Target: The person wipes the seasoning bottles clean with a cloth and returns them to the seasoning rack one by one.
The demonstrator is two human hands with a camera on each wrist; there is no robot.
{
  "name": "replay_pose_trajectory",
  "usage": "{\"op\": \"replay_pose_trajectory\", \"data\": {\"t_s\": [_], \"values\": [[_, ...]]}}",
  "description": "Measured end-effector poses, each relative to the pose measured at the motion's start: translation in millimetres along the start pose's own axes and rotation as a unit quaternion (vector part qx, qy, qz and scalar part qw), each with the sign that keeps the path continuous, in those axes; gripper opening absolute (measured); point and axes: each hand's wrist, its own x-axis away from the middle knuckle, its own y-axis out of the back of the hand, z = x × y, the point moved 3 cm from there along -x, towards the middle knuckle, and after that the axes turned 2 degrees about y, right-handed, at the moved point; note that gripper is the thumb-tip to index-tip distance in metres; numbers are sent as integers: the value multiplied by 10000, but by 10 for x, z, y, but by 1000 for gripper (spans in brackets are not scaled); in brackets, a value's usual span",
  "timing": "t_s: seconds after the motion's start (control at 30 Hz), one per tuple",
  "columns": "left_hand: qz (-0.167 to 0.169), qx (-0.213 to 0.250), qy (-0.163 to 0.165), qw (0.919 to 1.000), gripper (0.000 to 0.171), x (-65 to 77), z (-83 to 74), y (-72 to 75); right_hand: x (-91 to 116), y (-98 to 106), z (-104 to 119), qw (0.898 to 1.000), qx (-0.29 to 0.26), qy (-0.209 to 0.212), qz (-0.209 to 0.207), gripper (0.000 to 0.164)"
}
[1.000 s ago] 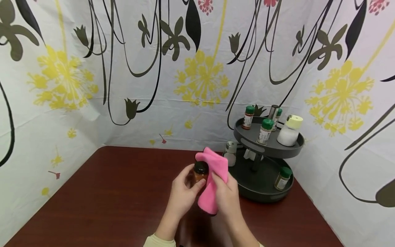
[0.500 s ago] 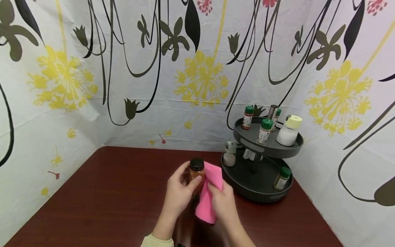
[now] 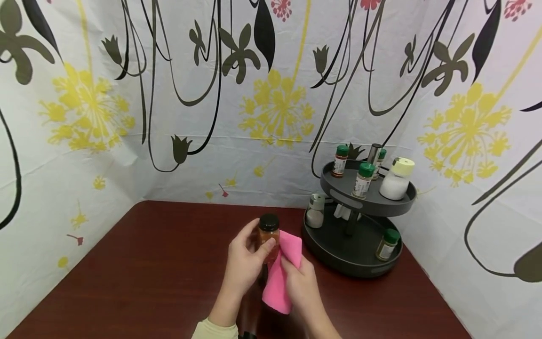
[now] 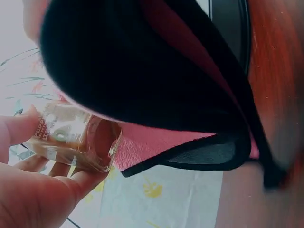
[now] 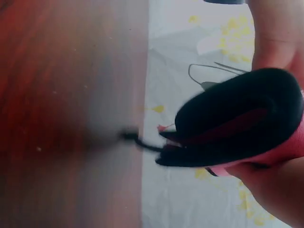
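My left hand grips a small clear spice jar with a black lid and reddish-brown contents, held above the table. Printed lettering shows on the jar in the left wrist view, with the thumb across its side. A folded pink cloth with a dark edge is pinched in my right hand, its upper part right against the jar's side. In the right wrist view the cloth's dark fold hides most of the right fingers.
A dark two-tier round rack stands at the back right. Green-capped spice jars, a white shaker with a pale yellow lid and a grey-capped shaker stand on it. Flowered sheeting borders the reddish-brown table.
Both hands have come a little left and toward me. The cloth, which rose beside the jar's lid, now sits lower along its side, leaving more of the jar in view.
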Motion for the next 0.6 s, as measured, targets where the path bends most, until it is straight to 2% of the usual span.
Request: {"op": "replay_pose_trajectory", "data": {"t_s": [0.1,0.23,0.33,0.43,0.6], "values": [[88,-22,-6,10000,50,9,23,-32,-19,49,72,9999,21,117,-87,32],[207,-121,-13,9997,48,33,61,-85,-4,123,331,9975,-45,595,-386,31],[245,-94,34,9997,48,44,60,-99,21,134,384,9964,-97,716,-441,32],[137,9,-3,9999,49,28,17,-82,22,111,288,9977,26,567,-369,32],[4,36,57,10000,50,2,-24,-41,11,77,80,10000,73,27,-26,31]]}}
